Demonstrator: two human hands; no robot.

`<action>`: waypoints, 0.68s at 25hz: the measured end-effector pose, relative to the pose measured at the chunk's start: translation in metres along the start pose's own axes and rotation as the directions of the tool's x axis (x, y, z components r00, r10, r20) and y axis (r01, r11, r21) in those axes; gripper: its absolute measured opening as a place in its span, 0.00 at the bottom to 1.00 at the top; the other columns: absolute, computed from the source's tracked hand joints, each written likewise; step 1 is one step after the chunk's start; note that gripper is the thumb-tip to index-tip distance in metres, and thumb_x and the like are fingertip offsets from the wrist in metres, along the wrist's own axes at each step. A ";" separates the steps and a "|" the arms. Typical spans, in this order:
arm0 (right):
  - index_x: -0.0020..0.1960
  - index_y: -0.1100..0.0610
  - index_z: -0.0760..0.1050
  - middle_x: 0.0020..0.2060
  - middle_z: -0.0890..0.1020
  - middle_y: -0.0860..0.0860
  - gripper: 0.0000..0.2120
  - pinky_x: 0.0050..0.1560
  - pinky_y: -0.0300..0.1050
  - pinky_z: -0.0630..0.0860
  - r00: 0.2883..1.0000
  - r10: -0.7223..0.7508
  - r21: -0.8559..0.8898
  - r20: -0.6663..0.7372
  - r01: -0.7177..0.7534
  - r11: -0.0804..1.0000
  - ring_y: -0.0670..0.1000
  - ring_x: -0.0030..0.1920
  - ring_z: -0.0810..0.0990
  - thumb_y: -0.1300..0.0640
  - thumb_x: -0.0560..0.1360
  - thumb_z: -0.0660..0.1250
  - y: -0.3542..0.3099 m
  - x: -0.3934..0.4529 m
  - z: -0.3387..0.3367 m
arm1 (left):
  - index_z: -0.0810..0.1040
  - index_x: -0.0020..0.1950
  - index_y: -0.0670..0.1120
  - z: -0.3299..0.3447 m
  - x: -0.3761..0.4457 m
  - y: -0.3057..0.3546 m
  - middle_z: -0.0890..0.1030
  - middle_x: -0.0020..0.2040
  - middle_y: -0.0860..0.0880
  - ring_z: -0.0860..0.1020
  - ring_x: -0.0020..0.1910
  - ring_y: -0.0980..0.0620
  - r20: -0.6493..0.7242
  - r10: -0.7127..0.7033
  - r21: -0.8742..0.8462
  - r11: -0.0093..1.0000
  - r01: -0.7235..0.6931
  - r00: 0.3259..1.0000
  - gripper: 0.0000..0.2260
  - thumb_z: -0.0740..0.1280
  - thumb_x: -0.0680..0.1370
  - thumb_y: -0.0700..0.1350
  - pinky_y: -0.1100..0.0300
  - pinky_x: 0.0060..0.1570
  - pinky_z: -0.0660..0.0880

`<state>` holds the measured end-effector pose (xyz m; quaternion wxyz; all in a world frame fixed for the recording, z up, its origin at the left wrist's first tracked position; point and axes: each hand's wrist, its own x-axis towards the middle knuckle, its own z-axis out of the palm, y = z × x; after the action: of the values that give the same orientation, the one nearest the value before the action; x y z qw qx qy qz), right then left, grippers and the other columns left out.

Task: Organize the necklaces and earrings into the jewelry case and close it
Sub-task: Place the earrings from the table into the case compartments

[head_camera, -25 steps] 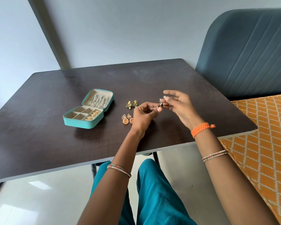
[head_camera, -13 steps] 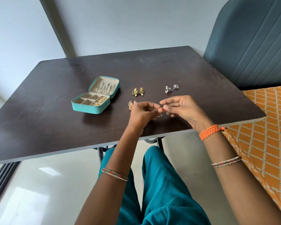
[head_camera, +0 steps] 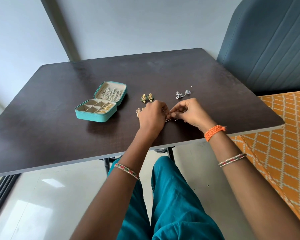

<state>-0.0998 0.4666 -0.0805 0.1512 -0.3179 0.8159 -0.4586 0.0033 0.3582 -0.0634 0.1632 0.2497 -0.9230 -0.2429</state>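
Observation:
A teal jewelry case [head_camera: 92, 116] lies open on the dark table [head_camera: 59, 135], necklaces in its lid and gold pieces in one tray compartment. To its right, my left hand [head_camera: 151, 116] and my right hand [head_camera: 191, 112] meet fingertip to fingertip, pinching a pair of thin triangular wire earrings [head_camera: 171, 119] that hang between them just above the table. A green-and-gold earring pair [head_camera: 147, 98] lies behind my left hand. Silver earrings [head_camera: 182, 94] lie behind my right hand. A gold earring [head_camera: 139, 112] peeks out left of my left hand.
A blue-grey padded chair back [head_camera: 267, 49] stands at the right of the table. An orange patterned cushion [head_camera: 284, 144] lies beside my right arm. The table's front edge runs just under my wrists. The wall is close behind the table.
My hands have come down closer to the table and both now pinch the triangular earrings. The view has tilted, so the table sits lower in frame.

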 end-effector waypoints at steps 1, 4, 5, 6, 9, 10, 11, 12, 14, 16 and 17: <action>0.36 0.51 0.79 0.30 0.79 0.52 0.10 0.29 0.39 0.70 1.000 0.021 -0.041 0.020 -0.020 0.999 0.47 0.32 0.74 0.64 0.69 0.74 0.000 0.005 0.000 | 0.81 0.44 0.52 0.000 0.003 0.001 0.82 0.48 0.48 0.78 0.49 0.43 -0.002 0.011 0.037 0.999 -0.011 1.000 0.08 0.66 0.72 0.41 0.56 0.40 0.69; 0.37 0.52 0.79 0.29 0.78 0.50 0.07 0.22 0.33 0.68 0.999 0.030 -0.098 0.018 -0.028 0.995 0.45 0.29 0.73 0.62 0.68 0.75 -0.003 0.014 0.002 | 0.81 0.45 0.51 0.001 0.010 0.001 0.81 0.47 0.47 0.78 0.49 0.42 -0.024 0.038 0.083 0.996 -0.036 0.999 0.09 0.65 0.72 0.39 0.57 0.38 0.70; 0.38 0.52 0.80 0.29 0.79 0.50 0.07 0.22 0.33 0.68 1.000 0.019 -0.099 0.000 -0.019 0.995 0.45 0.29 0.74 0.62 0.68 0.75 -0.003 0.016 0.003 | 0.81 0.45 0.51 0.001 0.012 0.000 0.81 0.47 0.47 0.78 0.48 0.42 -0.029 0.039 0.082 0.996 -0.037 0.999 0.10 0.65 0.73 0.38 0.57 0.38 0.69; 0.37 0.52 0.80 0.29 0.80 0.50 0.07 0.25 0.34 0.70 1.000 0.009 -0.098 -0.020 -0.010 0.995 0.45 0.29 0.75 0.62 0.68 0.75 -0.001 0.018 0.004 | 0.81 0.45 0.51 0.001 0.014 -0.001 0.81 0.47 0.47 0.78 0.48 0.42 -0.033 0.039 0.082 0.996 -0.036 0.999 0.09 0.65 0.73 0.38 0.57 0.37 0.68; 0.35 0.50 0.79 0.29 0.81 0.48 0.09 0.38 0.43 0.76 0.999 -0.006 -0.103 -0.049 0.001 0.995 0.47 0.32 0.78 0.62 0.67 0.75 0.005 0.026 0.005 | 0.81 0.47 0.52 0.003 0.016 -0.002 0.80 0.48 0.46 0.78 0.49 0.42 -0.030 0.049 0.111 0.993 -0.046 0.998 0.08 0.65 0.75 0.41 0.57 0.37 0.66; 0.34 0.49 0.78 0.29 0.80 0.47 0.10 0.39 0.44 0.77 0.999 -0.007 -0.101 -0.045 0.002 0.995 0.47 0.32 0.78 0.61 0.68 0.75 0.006 0.028 0.006 | 0.81 0.48 0.51 0.003 0.016 -0.001 0.80 0.48 0.45 0.78 0.50 0.41 -0.025 0.057 0.128 0.990 -0.053 0.998 0.06 0.66 0.76 0.43 0.57 0.37 0.66; 0.35 0.49 0.78 0.29 0.80 0.46 0.09 0.37 0.43 0.76 0.999 -0.008 -0.098 -0.045 0.003 0.995 0.46 0.32 0.77 0.60 0.68 0.75 0.006 0.030 0.007 | 0.81 0.49 0.51 0.003 0.016 0.000 0.80 0.49 0.44 0.77 0.51 0.41 -0.024 0.064 0.143 0.988 -0.060 0.998 0.06 0.66 0.76 0.45 0.57 0.37 0.65; 0.36 0.49 0.78 0.28 0.79 0.45 0.08 0.32 0.40 0.75 0.999 -0.008 -0.088 -0.051 0.003 0.996 0.44 0.31 0.76 0.59 0.69 0.74 0.005 0.030 0.007 | 0.82 0.50 0.50 0.004 0.017 0.000 0.80 0.49 0.44 0.77 0.51 0.41 -0.026 0.070 0.149 0.987 -0.065 0.997 0.06 0.66 0.77 0.46 0.57 0.38 0.65; 0.40 0.50 0.79 0.29 0.77 0.46 0.05 0.22 0.36 0.70 0.993 0.015 -0.005 -0.119 -0.015 1.000 0.44 0.29 0.74 0.58 0.73 0.71 0.005 0.030 0.004 | 0.82 0.51 0.49 0.004 0.019 0.000 0.81 0.49 0.44 0.77 0.52 0.41 -0.045 0.072 0.126 0.990 -0.066 0.996 0.07 0.66 0.77 0.46 0.56 0.38 0.66; 0.43 0.53 0.79 0.32 0.77 0.48 0.03 0.22 0.38 0.70 0.953 0.048 0.107 -0.301 -0.016 0.994 0.47 0.29 0.74 0.59 0.74 0.68 0.010 0.027 -0.007 | 0.82 0.50 0.47 0.003 0.021 -0.001 0.82 0.48 0.44 0.77 0.52 0.41 -0.087 0.067 0.051 0.997 -0.063 0.994 0.07 0.66 0.77 0.46 0.55 0.39 0.68; 0.43 0.54 0.79 0.33 0.78 0.49 0.04 0.24 0.41 0.73 0.914 0.059 0.128 -0.401 -0.008 0.992 0.48 0.29 0.74 0.59 0.75 0.67 0.015 0.026 -0.016 | 0.82 0.49 0.47 0.002 0.023 0.000 0.82 0.48 0.44 0.77 0.51 0.42 -0.114 0.065 0.008 0.998 -0.064 0.991 0.07 0.66 0.77 0.47 0.55 0.40 0.70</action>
<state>-0.1339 0.4652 -0.0833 0.0067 -0.1922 0.8049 -0.5614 -0.0161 0.3466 -0.0612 0.2228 0.2335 -0.9203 -0.2209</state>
